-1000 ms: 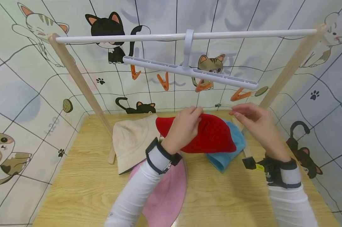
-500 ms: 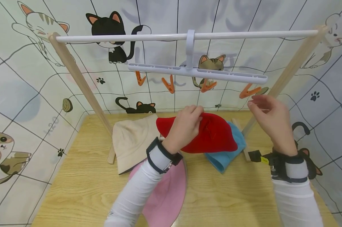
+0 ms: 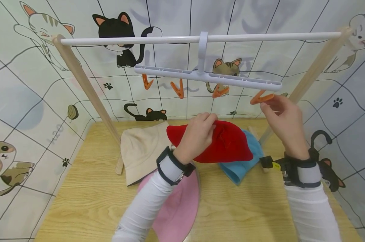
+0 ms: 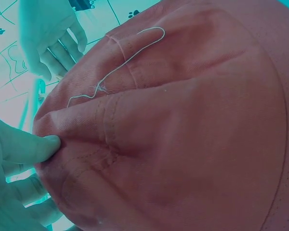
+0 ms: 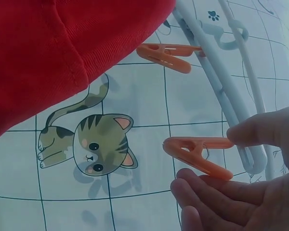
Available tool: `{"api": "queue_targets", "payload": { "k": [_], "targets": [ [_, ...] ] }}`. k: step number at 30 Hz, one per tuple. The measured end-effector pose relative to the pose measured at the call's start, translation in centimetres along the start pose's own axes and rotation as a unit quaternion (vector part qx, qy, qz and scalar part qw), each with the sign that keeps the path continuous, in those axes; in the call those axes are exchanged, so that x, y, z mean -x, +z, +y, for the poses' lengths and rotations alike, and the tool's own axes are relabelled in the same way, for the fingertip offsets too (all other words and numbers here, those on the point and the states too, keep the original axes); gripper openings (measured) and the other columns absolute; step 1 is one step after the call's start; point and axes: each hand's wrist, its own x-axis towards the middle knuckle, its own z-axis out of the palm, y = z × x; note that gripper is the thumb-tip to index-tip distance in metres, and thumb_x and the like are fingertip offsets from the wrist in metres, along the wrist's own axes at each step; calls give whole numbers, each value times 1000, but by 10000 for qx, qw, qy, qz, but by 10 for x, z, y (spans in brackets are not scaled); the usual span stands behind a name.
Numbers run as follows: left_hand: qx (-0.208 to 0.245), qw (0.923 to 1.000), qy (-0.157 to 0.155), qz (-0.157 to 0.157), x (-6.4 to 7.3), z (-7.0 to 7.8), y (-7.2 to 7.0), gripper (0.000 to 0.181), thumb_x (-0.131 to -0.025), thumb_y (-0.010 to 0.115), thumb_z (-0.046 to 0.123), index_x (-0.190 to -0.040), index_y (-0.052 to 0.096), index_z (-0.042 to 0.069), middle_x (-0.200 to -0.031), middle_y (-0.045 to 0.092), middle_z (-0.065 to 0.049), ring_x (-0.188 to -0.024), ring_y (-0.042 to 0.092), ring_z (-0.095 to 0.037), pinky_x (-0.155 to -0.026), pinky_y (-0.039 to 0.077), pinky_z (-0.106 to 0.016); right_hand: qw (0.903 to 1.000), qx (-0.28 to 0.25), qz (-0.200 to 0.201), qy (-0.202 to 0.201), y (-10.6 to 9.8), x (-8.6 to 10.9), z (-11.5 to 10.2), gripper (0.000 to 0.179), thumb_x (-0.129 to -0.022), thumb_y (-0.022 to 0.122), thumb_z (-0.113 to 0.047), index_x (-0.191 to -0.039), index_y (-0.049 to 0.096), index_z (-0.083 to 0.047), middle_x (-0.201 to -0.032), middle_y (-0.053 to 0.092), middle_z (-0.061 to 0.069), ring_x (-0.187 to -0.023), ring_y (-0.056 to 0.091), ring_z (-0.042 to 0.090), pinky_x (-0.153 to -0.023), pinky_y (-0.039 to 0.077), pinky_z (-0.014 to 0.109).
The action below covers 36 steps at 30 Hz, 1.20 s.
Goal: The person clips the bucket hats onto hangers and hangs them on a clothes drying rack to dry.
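My left hand [image 3: 197, 136] pinches a red bucket hat [image 3: 228, 144] at its crown and holds it up in front of the hanger, brim hanging down. A loose white thread lies on the hat [image 4: 183, 120] in the left wrist view. At the right end of a pale hanger [image 3: 243, 81], my right hand [image 3: 286, 122] is at the last orange clip [image 5: 197, 156]. Its thumb touches one arm of that clip and its fingers lie against the other. The neighbouring orange clip [image 5: 164, 55] hangs close to the hat.
The hanger hooks over a white rod [image 3: 110, 40] between wooden posts [image 3: 85, 84]. More orange clips [image 3: 177, 89] hang along it. On the wooden table [image 3: 88, 201] lie a beige hat [image 3: 143, 144], a pink hat [image 3: 179, 208] and a blue hat [image 3: 240, 169], partly behind the red one.
My right hand has moved up and right, then back left onto the end clip. The hanger has swung slightly. My left hand with the red hat has stayed almost still.
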Motion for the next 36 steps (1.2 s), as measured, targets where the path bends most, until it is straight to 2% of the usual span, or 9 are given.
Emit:
{"api": "queue_targets", "payload": {
  "k": [12,18,23,28,31,36],
  "targets": [
    [175,9995,229,161,-9,0,5,16,-89,67,4,-103,61,2,-90,64,-9,-83,59,-21,-75,45,-25,9996,50,207,180,-3,-15,-4,46,-95,53,-40,-127,61,-8,-116,66,13,-99,58,25,-70,40,28],
    [339,9992,160,127,-10,1,9,13,-90,64,2,-103,60,2,-88,61,-9,-81,57,-20,-74,44,-23,9995,156,199,167,-1,-22,-4,46,-94,54,-43,-119,65,-6,-109,68,15,-89,59,14,-62,40,27],
    [389,9991,145,118,-6,-1,14,14,-90,64,1,-103,61,3,-88,62,-8,-81,57,-19,-74,44,-22,9995,223,85,197,5,-25,-3,46,-94,52,-46,-112,67,-6,-107,69,13,-91,62,19,-58,40,27],
    [597,9981,119,31,-11,-2,17,15,-90,64,1,-105,61,3,-92,63,-8,-84,59,-19,-77,44,-20,9995,250,118,120,5,-32,-6,46,-93,50,-51,-103,71,-12,-100,70,6,-82,59,17,-51,35,29],
    [831,9965,50,-24,-17,-4,18,16,-91,63,1,-107,62,3,-95,64,-8,-87,59,-19,-79,44,-19,9987,456,227,-24,4,-38,-8,50,-93,49,-54,-99,74,-11,-95,69,8,-73,55,20,-49,32,31],
    [1136,9935,10,-91,-27,-7,22,16,-92,62,1,-107,62,3,-97,64,-8,-90,58,-19,-82,43,-18,9939,1000,455,-137,4,-45,-9,59,-93,48,-54,-102,71,0,-90,69,18,-66,51,23,-46,30,31]
  ]
}}
